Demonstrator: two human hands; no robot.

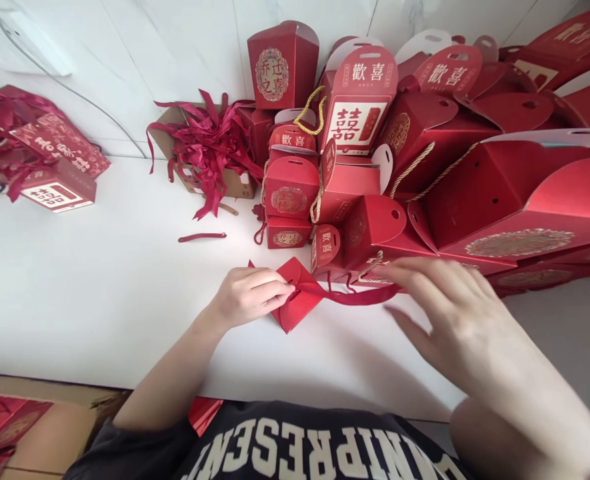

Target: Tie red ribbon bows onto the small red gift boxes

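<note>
A small red gift box (299,300) lies on the white table (99,287) in front of me. My left hand (249,295) rests on its left side with fingers pinched at the spot where a dark red ribbon (355,294) meets the box. The ribbon runs right from the box toward my right hand (445,313). The right hand's fingers are stretched out and spread over the ribbon's far end; whether they grip it is hidden.
Many folded red gift boxes (475,167) with gold rope handles are heaped at the back right. A cardboard box of red ribbons (207,143) stands at the back centre, a loose ribbon (202,237) before it. More red boxes (55,167) sit at far left.
</note>
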